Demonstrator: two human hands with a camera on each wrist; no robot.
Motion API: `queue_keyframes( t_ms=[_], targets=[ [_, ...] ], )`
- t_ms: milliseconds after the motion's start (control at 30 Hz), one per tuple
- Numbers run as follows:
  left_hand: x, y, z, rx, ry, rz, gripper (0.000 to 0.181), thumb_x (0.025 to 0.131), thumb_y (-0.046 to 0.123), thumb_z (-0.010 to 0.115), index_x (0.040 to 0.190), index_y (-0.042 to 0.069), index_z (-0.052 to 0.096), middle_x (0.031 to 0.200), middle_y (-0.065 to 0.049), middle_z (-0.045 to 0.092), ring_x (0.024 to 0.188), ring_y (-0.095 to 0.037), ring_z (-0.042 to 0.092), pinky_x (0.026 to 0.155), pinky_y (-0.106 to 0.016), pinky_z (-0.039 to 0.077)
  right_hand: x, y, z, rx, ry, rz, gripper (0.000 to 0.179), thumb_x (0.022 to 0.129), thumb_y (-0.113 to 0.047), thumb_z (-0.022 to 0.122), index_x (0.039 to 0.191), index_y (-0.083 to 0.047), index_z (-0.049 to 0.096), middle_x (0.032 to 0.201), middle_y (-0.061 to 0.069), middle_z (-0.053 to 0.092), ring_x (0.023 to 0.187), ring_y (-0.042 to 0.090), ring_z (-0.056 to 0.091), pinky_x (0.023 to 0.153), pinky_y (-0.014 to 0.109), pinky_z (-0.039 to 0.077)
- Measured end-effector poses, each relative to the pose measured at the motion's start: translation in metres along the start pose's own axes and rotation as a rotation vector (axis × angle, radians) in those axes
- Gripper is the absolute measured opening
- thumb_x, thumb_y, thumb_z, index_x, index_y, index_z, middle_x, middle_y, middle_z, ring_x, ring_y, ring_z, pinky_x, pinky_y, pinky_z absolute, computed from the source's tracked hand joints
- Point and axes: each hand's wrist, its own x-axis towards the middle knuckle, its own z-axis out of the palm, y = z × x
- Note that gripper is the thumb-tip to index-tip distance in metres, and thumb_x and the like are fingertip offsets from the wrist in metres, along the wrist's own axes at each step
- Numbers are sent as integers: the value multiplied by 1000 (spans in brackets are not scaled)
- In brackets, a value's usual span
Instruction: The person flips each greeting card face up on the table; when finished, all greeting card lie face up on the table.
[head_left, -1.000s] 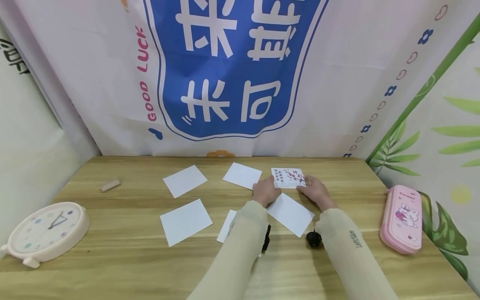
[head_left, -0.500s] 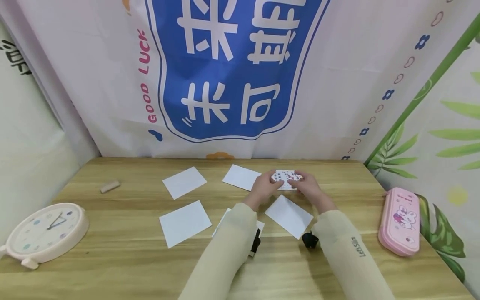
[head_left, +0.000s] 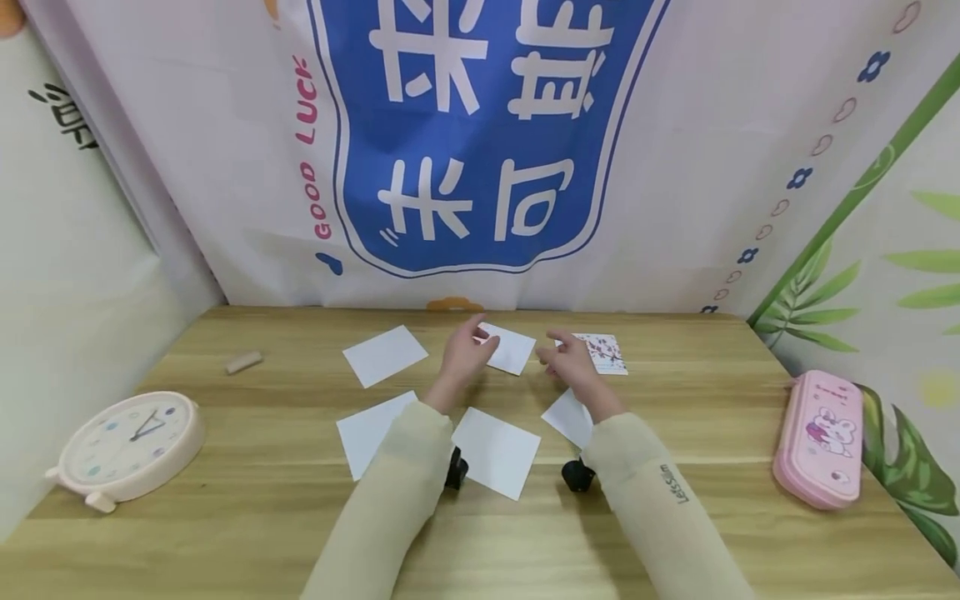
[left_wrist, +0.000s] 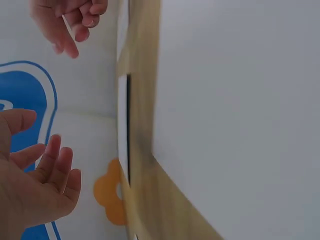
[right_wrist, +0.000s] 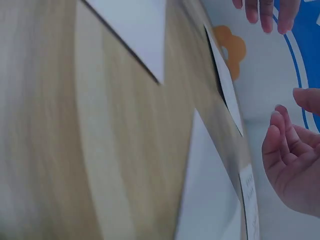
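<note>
My left hand (head_left: pixel 463 354) hovers at the left edge of a white card (head_left: pixel 512 348) in the back row, fingers loosely bent and holding nothing. To its right, my empty right hand (head_left: pixel 568 364) is raised between that card and a printed card (head_left: pixel 606 355) with red blossoms, partly covering the latter. In the left wrist view, my left hand (left_wrist: pixel 42 180) is above the table with its fingers apart. The right wrist view has my right hand (right_wrist: pixel 295 170) with relaxed fingers. Blank white cards (head_left: pixel 386 357) also lie at the back left, front left, front middle (head_left: pixel 497 452) and front right (head_left: pixel 567 417).
A round white clock (head_left: pixel 127 446) stands at the left, with a small beige block (head_left: pixel 243 362) behind it. At the right lies a pink pencil case (head_left: pixel 820 437). A printed curtain (head_left: pixel 675 167) hangs behind the wooden table (head_left: pixel 525 550).
Both hands have let go of the blossom card and moved left, toward the back-row middle card. The blossom card stays on the table, picture up.
</note>
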Motion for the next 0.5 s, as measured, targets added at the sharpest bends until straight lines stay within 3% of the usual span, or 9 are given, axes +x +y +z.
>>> queue_keyframes(
  t_ms=[100,333,500],
  targets=[
    [1,-10,-7,-18,10,-21,46,79,12,57,122,1,45,100,-19,54,90,-30,50,76,-37,40,3,1,10,9,4,15,50,81,-10,57,126,2,37,82,13,55,59,17,51,59,31,47],
    [5,-35,-17,-23,22,-156,50,82,18,56,126,0,40,109,-18,51,97,-29,48,83,-38,37,6,5,30,68,1,79,55,79,-6,60,127,4,34,88,17,51,57,14,53,54,25,48],
    [2,-46,-15,15,27,-171,52,82,18,56,128,1,38,118,-18,46,107,-31,42,89,-40,32,6,12,33,16,38,85,55,79,-4,60,127,4,35,85,14,51,60,14,54,58,23,48]
  ],
)
